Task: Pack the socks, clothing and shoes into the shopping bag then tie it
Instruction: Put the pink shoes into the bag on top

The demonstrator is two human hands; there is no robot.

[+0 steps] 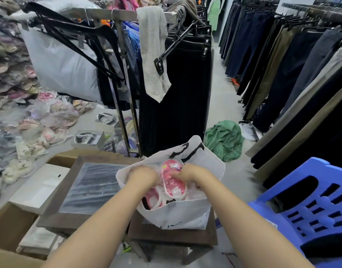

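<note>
A white shopping bag with black lettering stands open on a small dark wooden stool. Inside it lie pink shoes wrapped in clear plastic. My left hand is inside the bag's mouth at the left, fingers curled onto the plastic wrap of the shoes. My right hand grips the same package from the right. Whatever lies deeper in the bag is hidden under the shoes.
A blue plastic chair stands at the right. Cardboard boxes and a framed panel lie at the left. Clothing racks and trousers line a narrow aisle; a green garment lies on the floor. Bagged shoes pile at left.
</note>
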